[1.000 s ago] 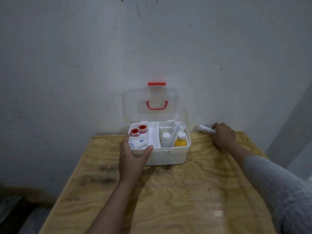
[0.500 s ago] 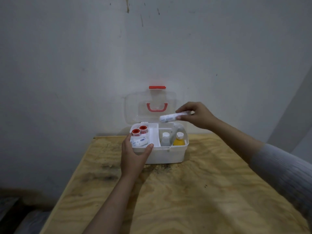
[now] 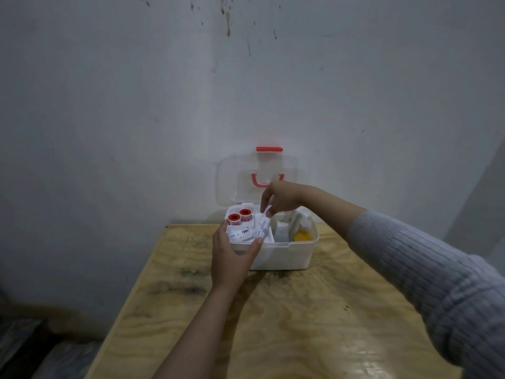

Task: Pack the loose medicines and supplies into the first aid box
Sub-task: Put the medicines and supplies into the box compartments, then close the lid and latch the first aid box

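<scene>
Moved down from in front of the lid, the right hand (image 3: 281, 198) is now pinching one white tube (image 3: 261, 227) by its top and tilting it into the middle of the first aid box (image 3: 281, 255). The left hand (image 3: 231, 258) is gripping the box's front left corner, thumb on the rim. Inside are sitting two red-capped rolls (image 3: 240, 216), one printed white packet (image 3: 240, 233), one white bottle (image 3: 281, 232) and one yellow bottle (image 3: 302, 236). The clear lid (image 3: 235, 184), with its red handle (image 3: 267, 180) and red latch (image 3: 269, 149), is standing open against a stained grey wall (image 3: 136, 105). One plywood table (image 3: 273, 324), dark-smudged, is bearing the box.
</scene>
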